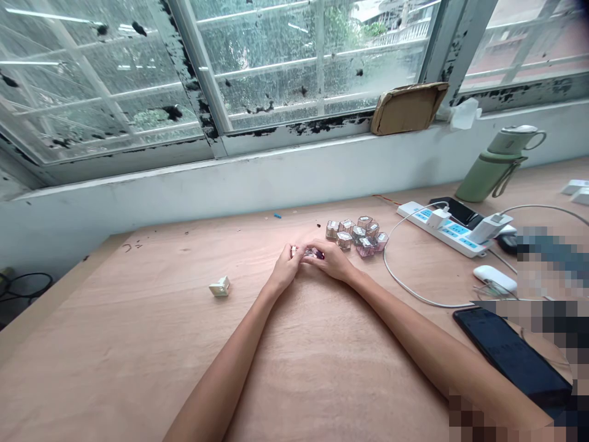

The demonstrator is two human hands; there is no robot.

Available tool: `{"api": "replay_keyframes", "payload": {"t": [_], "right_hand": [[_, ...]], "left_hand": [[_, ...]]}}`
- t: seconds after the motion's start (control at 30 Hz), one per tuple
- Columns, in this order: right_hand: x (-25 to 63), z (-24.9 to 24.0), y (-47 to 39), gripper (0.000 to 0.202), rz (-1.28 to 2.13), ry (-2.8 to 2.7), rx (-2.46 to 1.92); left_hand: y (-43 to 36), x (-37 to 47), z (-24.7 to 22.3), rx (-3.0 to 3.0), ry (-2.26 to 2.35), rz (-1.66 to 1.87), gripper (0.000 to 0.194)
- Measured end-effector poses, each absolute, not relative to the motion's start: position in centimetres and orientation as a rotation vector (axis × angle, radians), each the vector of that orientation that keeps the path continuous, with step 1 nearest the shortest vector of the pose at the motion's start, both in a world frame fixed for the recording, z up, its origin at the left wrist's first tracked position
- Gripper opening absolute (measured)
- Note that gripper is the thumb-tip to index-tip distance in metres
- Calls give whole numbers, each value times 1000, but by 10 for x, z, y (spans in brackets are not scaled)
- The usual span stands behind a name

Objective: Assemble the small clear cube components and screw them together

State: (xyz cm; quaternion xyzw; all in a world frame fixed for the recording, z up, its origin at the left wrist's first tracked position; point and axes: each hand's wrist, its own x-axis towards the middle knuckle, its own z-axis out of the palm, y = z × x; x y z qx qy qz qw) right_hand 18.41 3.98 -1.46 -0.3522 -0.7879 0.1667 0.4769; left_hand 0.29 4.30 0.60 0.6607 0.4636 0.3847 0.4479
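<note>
My left hand and my right hand meet over the middle of the table. Their fingers are closed from both sides around a small clear and dark-purple piece. Much of this piece is hidden, and its exact kind is too small to make out. Just beyond my right hand stands a cluster of small clear hexagonal boxes with pinkish and brownish tints. A small cream-coloured block with a square flat face lies on the wood to the left of my left hand.
The wooden table meets a white wall under windows. On the right are a power strip with chargers, a looping white cable, a white mouse, a large dark phone and a green bottle. A tiny blue piece lies at the back.
</note>
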Motion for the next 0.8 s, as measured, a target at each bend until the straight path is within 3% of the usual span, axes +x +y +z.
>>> {"api": "replay_keyframes", "payload": {"t": [0.8], "right_hand": [[184, -10, 35, 30, 444, -1931, -883]], "left_hand": [[43, -2, 17, 1565, 939, 864, 44]]}}
